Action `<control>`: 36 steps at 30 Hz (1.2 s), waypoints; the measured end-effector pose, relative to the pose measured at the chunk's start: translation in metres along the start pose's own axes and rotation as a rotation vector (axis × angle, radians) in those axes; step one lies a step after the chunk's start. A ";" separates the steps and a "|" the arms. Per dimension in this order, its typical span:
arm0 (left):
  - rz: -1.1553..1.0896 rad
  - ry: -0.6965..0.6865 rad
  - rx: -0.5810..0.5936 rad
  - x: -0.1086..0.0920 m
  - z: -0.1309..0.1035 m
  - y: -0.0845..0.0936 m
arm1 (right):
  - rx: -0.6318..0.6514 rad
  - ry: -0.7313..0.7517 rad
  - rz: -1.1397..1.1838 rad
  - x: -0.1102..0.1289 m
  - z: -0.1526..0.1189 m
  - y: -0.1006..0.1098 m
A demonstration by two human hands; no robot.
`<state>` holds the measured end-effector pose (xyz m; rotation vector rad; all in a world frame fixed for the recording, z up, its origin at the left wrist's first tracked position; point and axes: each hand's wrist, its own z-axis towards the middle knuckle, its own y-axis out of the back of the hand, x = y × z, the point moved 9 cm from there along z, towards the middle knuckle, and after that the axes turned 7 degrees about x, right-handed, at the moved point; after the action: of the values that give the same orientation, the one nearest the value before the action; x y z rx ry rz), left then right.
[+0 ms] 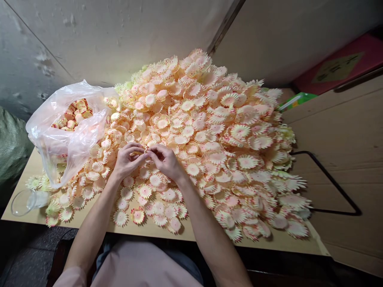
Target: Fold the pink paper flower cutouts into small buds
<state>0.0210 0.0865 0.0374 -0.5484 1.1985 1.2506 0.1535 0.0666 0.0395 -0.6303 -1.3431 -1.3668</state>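
Two hands meet fingertip to fingertip: the left hand (pixel 127 161) and the right hand (pixel 166 161) are both pinched nearly closed on a small pale piece (pixel 146 151). It sits right between them, neither side clearly nearer, and so hidden by the fingers that I cannot tell which way its long axis runs. Below and beyond spreads the heap of frilled flower pieces (pixel 206 147), its long side running across the desk (pixel 30 167) and most of its bulk lying to the right hand's side. Off to the left, nearer the left hand, the open plastic bag (pixel 74 139) holds curled red-edged pieces (pixel 80 107). A clear cup (pixel 23 202) is at the near left corner, and one flatter red-rimmed flower (pixel 138 215) lies between the forearms
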 end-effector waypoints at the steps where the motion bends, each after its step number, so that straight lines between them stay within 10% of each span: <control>1: -0.010 0.002 0.001 0.000 0.000 0.000 | 0.000 -0.001 -0.003 0.000 0.000 0.000; 11: 0.054 0.018 -0.038 -0.003 0.000 0.007 | -0.154 -0.067 0.091 -0.016 -0.001 0.014; 36: -0.005 0.038 -0.005 0.006 -0.001 0.002 | 0.045 0.026 0.009 0.002 0.001 -0.004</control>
<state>0.0182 0.0893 0.0320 -0.5810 1.2256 1.2442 0.1492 0.0657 0.0402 -0.5857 -1.3450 -1.3294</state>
